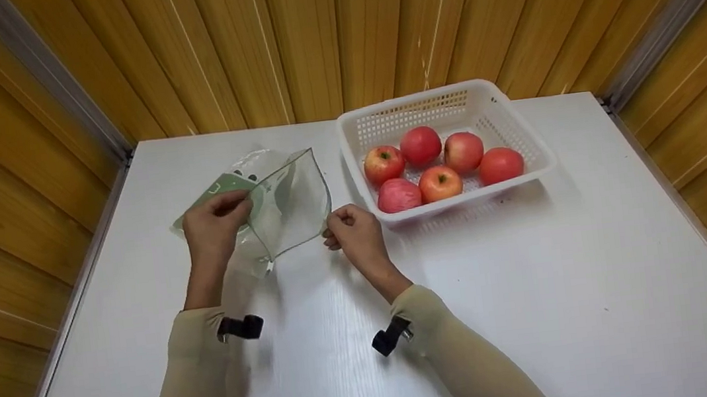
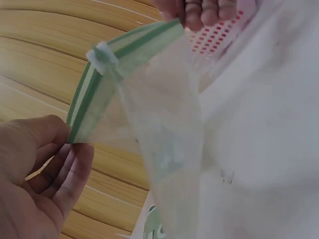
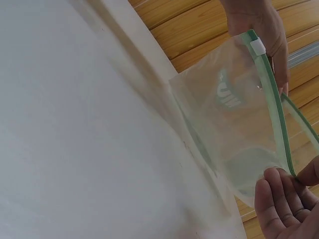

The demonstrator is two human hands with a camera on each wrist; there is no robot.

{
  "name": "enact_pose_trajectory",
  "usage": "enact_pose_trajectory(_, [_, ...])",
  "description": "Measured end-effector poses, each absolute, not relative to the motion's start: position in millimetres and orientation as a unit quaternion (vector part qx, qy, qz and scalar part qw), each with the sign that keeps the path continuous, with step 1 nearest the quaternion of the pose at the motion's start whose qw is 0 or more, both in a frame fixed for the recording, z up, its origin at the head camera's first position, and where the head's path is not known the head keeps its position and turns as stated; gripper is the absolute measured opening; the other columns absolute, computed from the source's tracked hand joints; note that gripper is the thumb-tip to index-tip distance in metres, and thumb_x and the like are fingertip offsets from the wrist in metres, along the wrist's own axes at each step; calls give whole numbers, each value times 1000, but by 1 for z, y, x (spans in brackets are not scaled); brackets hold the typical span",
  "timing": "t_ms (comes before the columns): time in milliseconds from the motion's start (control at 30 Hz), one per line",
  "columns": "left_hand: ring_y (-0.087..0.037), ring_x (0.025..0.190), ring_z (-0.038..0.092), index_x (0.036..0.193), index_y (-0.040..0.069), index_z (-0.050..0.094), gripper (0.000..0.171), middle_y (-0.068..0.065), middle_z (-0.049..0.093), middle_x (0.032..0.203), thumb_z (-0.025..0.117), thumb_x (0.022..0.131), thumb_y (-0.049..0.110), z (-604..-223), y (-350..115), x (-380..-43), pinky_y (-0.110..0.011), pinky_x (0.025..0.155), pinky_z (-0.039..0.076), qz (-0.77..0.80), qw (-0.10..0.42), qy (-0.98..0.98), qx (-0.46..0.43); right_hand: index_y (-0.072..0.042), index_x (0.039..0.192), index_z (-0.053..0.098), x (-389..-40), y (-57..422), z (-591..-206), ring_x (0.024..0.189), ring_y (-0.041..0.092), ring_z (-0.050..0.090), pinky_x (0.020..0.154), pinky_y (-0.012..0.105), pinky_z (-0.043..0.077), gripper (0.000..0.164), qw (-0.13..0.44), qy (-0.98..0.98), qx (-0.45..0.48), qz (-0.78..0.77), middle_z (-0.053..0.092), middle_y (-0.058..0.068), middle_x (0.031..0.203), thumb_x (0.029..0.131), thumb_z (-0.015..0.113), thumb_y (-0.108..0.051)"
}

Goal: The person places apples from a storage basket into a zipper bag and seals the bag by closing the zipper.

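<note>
A clear plastic zipper bag [image 1: 301, 208] with green edging hangs between both hands, its mouth spread wide. My left hand [image 1: 213, 224] pinches the rim on the left side between thumb and fingers. On the right, my right hand [image 1: 356, 235] pinches the near right part of the rim. A white slider [image 2: 102, 58] sits on the green zip strip in the left wrist view. The slider also shows at the strip's upper end in the right wrist view, where green print [image 3: 228, 92] marks the bag's wall.
Just right of the right hand stands a white perforated basket [image 1: 454, 205] holding several red apples [image 1: 440, 183]. A green printed plastic packet [image 1: 213, 194] lies behind the left hand on the white table [image 1: 539, 310]. Wood-patterned walls [image 1: 309, 44] close the table's back and sides.
</note>
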State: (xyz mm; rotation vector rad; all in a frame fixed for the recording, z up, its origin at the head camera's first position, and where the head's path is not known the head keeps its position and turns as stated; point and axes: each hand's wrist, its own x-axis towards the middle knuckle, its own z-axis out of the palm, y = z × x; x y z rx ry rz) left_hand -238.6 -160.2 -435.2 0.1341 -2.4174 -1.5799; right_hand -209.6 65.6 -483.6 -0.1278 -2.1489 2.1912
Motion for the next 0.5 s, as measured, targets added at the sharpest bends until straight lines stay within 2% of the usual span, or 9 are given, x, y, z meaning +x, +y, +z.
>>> enact_pose_trajectory(233, [-16, 75, 67, 103, 0, 83, 13, -10, 76, 94, 78, 96, 10, -441, -155, -238, -19, 64, 58, -577, 193, -792, 55, 2, 92, 70, -210, 66, -484, 63, 16, 70, 63, 30, 63, 12, 26, -698, -46, 714, 73, 12, 77, 98, 63, -6])
enact_pose_trajectory(500, [-16, 70, 69, 101, 0, 83, 13, -8, 77, 92, 76, 95, 9, -437, -147, -237, -18, 61, 56, -539, 227, -811, 29, 0, 95, 71, -206, 68, -481, 68, 19, 71, 66, 30, 63, 13, 19, -728, -44, 684, 73, 11, 81, 101, 66, -10])
